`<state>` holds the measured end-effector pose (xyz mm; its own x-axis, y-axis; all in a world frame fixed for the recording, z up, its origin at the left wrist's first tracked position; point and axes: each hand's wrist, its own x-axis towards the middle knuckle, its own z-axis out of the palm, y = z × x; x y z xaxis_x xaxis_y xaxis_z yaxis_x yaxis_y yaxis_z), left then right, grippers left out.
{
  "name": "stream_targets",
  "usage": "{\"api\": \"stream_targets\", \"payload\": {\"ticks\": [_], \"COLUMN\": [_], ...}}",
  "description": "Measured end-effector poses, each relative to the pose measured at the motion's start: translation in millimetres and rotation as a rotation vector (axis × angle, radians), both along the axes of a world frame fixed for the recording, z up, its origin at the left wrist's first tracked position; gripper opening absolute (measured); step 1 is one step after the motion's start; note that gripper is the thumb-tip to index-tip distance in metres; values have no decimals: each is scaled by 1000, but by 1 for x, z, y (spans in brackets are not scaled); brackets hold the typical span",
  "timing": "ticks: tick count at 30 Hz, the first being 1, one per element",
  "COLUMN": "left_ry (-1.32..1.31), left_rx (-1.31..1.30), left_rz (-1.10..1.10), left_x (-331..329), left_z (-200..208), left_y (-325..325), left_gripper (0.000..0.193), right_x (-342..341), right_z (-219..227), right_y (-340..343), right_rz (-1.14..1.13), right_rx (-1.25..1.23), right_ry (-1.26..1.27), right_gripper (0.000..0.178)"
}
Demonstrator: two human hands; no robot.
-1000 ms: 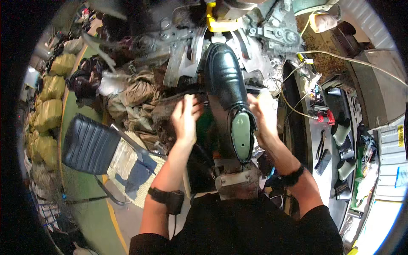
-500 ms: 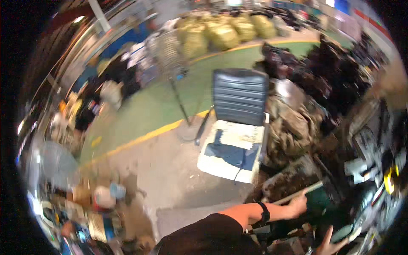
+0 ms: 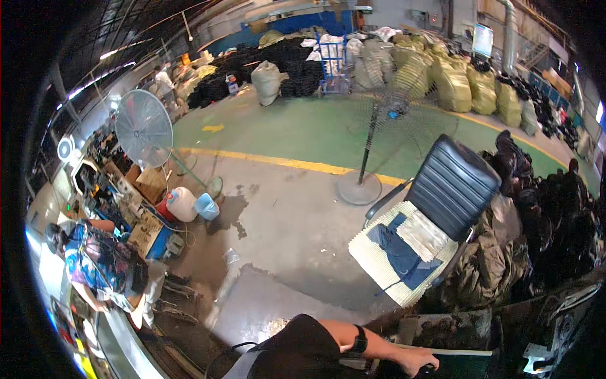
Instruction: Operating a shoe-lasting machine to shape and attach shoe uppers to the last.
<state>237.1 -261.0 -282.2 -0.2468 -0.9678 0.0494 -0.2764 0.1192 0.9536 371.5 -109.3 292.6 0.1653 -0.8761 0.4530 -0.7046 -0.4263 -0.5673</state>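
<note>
The left hand (image 3: pixel 416 362) has its fingers curled beside a dark green surface (image 3: pixel 466 364) with a pale rim — whether they pinch anything I cannot tell, nor the state of the right hand, which is out of view. That green surface lies just right of the left hand, low in the view — near a black chair (image 3: pixel 457 183) with dark blue cloth (image 3: pixel 399 252) on its seat.

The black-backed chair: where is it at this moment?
The black-backed chair stands right of centre in the head view, beyond the left hand, between the blue-hubbed pedestal fan and the crumpled brown heap.
</note>
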Motion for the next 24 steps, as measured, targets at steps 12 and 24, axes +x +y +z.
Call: {"api": "stream_targets", "payload": {"ticks": [12,24], "left_ry": [333,1265], "left_rx": [-226,-126], "left_rz": [1009,714], "left_x": [141,120], "left_z": [138,215], "left_y": [87,-25], "left_gripper": [56,35], "right_x": [-510,-441], "right_z": [-481,-325], "right_y": [-320,-193], "right_rz": [164,197], "right_rx": [273,111], "right_ry": [-608,-314], "right_gripper": [61,59]}}
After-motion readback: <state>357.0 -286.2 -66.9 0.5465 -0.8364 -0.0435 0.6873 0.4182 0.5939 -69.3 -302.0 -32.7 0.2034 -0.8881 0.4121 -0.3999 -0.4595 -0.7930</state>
